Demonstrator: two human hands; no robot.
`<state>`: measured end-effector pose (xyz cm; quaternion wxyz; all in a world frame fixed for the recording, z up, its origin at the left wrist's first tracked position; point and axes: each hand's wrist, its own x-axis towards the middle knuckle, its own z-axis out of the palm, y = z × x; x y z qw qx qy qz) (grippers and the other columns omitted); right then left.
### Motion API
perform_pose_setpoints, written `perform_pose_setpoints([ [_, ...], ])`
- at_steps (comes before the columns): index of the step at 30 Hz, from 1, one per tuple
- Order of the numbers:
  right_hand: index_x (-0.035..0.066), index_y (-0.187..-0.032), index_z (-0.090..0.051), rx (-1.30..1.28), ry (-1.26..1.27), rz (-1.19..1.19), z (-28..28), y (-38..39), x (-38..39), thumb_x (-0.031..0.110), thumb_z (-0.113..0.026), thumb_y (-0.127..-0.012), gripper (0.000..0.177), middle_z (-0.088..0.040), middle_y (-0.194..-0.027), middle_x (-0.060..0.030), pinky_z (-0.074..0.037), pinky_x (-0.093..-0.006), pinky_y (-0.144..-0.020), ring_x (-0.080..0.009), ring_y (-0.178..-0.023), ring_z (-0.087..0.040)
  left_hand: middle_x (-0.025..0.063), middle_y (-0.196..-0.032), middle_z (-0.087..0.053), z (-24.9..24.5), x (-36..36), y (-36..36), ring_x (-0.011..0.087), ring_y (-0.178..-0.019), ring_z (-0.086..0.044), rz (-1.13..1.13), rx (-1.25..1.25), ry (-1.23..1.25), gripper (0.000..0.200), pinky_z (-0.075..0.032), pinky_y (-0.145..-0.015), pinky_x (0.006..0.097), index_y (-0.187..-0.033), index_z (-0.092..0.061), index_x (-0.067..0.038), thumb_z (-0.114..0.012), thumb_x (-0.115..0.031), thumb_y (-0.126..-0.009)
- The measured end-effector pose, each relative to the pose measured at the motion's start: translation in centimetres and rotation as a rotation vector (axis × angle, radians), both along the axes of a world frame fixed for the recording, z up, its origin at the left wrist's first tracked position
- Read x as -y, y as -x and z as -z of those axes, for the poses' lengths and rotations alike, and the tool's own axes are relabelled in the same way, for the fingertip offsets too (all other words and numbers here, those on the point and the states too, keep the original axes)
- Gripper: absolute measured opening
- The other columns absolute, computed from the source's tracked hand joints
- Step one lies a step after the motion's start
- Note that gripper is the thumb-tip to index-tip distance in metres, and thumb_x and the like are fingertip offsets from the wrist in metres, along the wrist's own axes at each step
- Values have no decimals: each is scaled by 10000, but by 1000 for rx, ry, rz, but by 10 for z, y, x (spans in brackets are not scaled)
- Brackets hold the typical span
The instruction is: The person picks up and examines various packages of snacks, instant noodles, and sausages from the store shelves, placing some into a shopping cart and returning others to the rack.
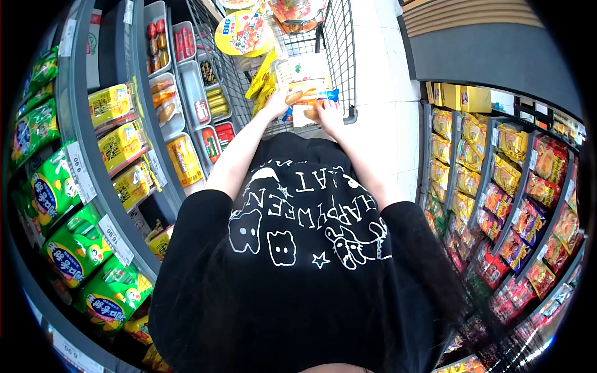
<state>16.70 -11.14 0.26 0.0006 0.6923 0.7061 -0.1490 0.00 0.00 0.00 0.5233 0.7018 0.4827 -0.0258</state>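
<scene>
Left hand [277,103] and right hand [329,118] up at the cart [349,62], fingers [324,107] of both closed on one snack pack [309,84]. Green bags [74,248] on the shelf [78,93] close by.

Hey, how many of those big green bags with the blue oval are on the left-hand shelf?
4, in one row on the shelf: the farthest bag, second bag, third bag and nearest bag. More may hide behind them.

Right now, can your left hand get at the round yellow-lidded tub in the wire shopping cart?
Probably yes. The left hand is at the wire shopping cart, and the round yellow-lidded tub lies uncovered just beyond it. The hand would first have to release the white-and-orange packet.
</scene>
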Motion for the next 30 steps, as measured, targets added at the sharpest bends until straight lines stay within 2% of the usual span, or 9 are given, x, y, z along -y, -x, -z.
perform_pose_setpoints([
  [2,70,-798,-549,-17,74,27,-9,8,-5,110,-538,-639,165,-459,-956,-134,-318,-410,-838,-277,-975,-406,188,-1091,-456,-10,-4,-8,329,-978,-473,98,-7,-196,474,-400,-814,364,-1109,-429,-77,-555,-32,-654],
  [5,84,-944,-492,66,-12,40,-1,12,-4,83,-509,-668,277,-444,-992,-147,-341,-422,-802,-286,-992,-396,178,-1052,-469,-14,-14,-28,333,-959,-479,150,-8,-274,507,-405,-801,372,-1111,-431,-98,-547,7,-628],
  [7,58,-1057,-436,113,168,113,0,19,-6,90,-470,-716,344,-486,-992,-140,-341,-412,-814,-277,-963,-440,169,-1023,-471,-10,-18,-39,333,-946,-484,162,-46,-276,490,-407,-797,374,-1110,-434,-117,-512,13,-645],
  [11,26,-1061,-420,150,165,188,-24,24,-8,78,-456,-722,344,-531,-910,-106,-329,-405,-824,-251,-914,-478,154,-987,-473,3,-20,-51,318,-941,-484,242,-75,-407,395,-396,-811,367,-1105,-433,-133,-398,-21,-728],
  [14,4,-965,-425,31,-65,67,-44,26,-7,-26,-488,-576,396,-514,-886,-140,-348,-371,-762,-277,-871,-473,147,-1070,-446,18,-22,-56,305,-1059,-407,293,-170,-310,416,-329,-885,395,-1147,-404,-152,-409,-69,-739],
  [19,10,-993,-434,-28,-24,96,-69,15,7,-58,-483,-550,451,-490,-904,-123,-348,-343,-761,-265,-885,-455,98,-1361,-90,33,-11,-46,267,-1251,-97,679,-412,-154,573,-79,-963,548,-1272,-245,-227,-488,-232,-752],
  [20,6,-1016,-429,-10,-67,73,-73,11,10,-59,-482,-550,474,-488,-908,-122,-347,-343,-762,-264,-889,-450,65,-1374,5,32,-9,-43,270,-1257,-63,718,-427,-117,626,-109,-969,528,-1295,-178,-232,-495,-262,-756],
  [27,40,-1032,-447,11,-105,76,-86,-26,-16,-36,-493,-597,444,-470,-887,-86,-355,-343,-752,-243,-880,-437,39,-1372,-63,23,0,-29,246,-1259,-73,679,-403,-154,630,-156,-984,465,-1291,-186,-167,-496,-228,-746],
  [30,42,-1062,-431,-16,-175,89,-71,-38,-50,-20,-480,-619,451,-483,-888,-90,-367,-334,-736,-243,-861,-446,91,-1353,-124,10,17,-17,272,-1246,-118,469,-259,-181,603,-183,-967,495,-1257,-257,-110,-498,-109,-704],
])
